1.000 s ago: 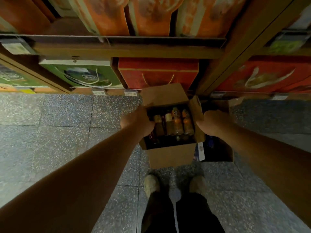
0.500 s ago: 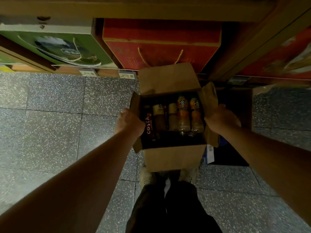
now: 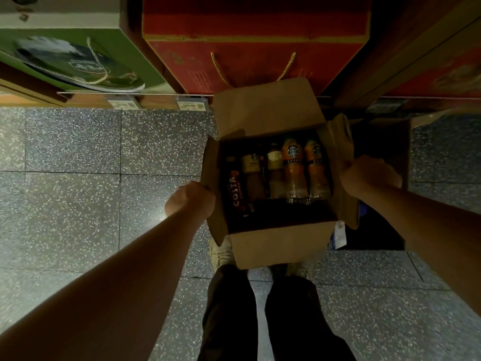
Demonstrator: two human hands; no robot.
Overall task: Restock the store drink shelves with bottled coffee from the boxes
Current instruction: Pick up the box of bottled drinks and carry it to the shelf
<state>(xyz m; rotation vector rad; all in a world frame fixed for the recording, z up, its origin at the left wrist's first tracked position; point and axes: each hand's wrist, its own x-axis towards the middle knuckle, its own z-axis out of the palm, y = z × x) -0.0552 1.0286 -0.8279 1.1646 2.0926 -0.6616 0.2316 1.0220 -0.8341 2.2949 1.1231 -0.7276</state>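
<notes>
1. Evidently early: the open cardboard box point(image 3: 281, 246) appears lifted off the floor, with the coffee bottles point(image 3: 294, 173) lying inside and none shelved in view.
2. The left hand point(image 3: 191, 201) and right hand point(image 3: 369, 175) clasp its opposite sides, fingers seemingly curled round the flaps; dim light hides the fingertips.
3. Remaining: shelving every bottle.
</notes>
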